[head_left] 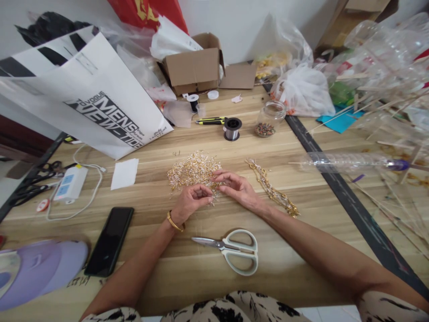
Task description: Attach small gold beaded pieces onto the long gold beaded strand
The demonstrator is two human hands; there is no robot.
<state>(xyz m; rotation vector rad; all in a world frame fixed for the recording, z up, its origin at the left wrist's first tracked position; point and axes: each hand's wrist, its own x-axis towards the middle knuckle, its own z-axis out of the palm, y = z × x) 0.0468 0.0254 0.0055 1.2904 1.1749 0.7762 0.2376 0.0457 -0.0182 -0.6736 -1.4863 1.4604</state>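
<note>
A loose pile of small gold and silver beads or charms [191,169] lies on the wooden table in front of me. My left hand [191,202], with a gold bracelet at the wrist, is closed in a pinch at the pile's near edge; a tiny silvery piece shows at its fingertips, too small to name. My right hand [240,189] reaches over the pile's right side, thumb and fingers apart, fingertips at the pieces. Right of it lies a bundle of gold and silver chains [273,190]. White-handled scissors [231,250] rest nearer me, blades pointing left.
Beyond the pile are a wire spool [232,129], a yellow-black cutter [211,120] and a glass jar [271,118] of beads. A phone [110,241], power strip [71,183] and white paper bag [97,98] stand left. Plastic bottles [355,162] and thin sticks crowd the right.
</note>
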